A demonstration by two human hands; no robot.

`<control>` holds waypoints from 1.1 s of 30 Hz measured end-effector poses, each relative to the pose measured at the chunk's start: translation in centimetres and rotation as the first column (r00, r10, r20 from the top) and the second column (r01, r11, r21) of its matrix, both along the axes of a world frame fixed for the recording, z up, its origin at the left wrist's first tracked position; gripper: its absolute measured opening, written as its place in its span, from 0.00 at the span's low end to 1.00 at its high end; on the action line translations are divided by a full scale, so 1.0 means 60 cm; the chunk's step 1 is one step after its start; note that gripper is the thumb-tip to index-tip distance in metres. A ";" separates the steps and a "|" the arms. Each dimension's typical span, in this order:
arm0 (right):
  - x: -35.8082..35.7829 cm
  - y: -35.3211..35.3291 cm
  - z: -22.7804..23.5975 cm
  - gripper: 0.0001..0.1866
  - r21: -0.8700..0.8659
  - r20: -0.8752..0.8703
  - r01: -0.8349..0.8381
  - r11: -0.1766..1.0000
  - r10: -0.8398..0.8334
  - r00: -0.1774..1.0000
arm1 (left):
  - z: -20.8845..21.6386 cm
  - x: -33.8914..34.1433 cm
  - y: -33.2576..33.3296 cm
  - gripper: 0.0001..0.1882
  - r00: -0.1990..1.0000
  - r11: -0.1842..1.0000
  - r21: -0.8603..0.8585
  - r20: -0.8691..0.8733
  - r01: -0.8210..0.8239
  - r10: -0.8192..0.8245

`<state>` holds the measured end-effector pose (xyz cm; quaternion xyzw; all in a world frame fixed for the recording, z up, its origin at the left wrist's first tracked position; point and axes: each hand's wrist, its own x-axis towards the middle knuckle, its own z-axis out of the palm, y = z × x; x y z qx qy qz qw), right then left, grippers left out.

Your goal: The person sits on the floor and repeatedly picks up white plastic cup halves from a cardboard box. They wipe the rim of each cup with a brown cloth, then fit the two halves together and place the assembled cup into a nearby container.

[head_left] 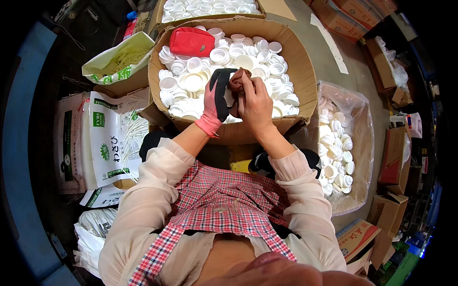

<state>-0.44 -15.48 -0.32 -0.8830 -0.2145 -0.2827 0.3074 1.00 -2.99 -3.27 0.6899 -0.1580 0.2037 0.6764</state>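
Over the front part of a large cardboard box [305,71] full of white plastic caps [193,82], my two hands meet. My left hand [218,97], in a pink and black glove, is closed around a pale piece mostly hidden by the fingers. A crumpled, reddish-brown, cloth-like piece [237,80] is pinched in the bare fingers of my right hand [255,102], close against the gloved fingertips. On the caps toward the far left of the box lies a red pouch [192,42].
Right of the box stands a plastic-lined carton [360,143] with more white caps. At left are a bag of thin pale strips [125,59] and a printed white sack [106,143] with scattered white sticks. Another cap-filled box [260,14] sits beyond. Cartons [396,157] line the right.
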 end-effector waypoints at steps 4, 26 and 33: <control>0.014 -0.023 -0.045 0.13 -0.078 -0.469 0.037 0.996 -0.070 0.881 | -0.027 0.021 -0.019 0.15 0.990 0.984 0.119 0.077 -0.129 0.120; 0.027 -0.079 -0.022 0.19 0.221 -0.357 -0.232 0.947 0.300 0.885 | -0.036 0.138 0.160 0.19 0.861 0.438 0.899 -0.207 -0.020 0.464; 0.026 -0.039 -0.005 0.27 0.001 0.006 -0.285 0.959 0.285 0.959 | 0.023 0.033 0.110 0.16 0.983 0.944 0.308 -0.169 0.118 -0.068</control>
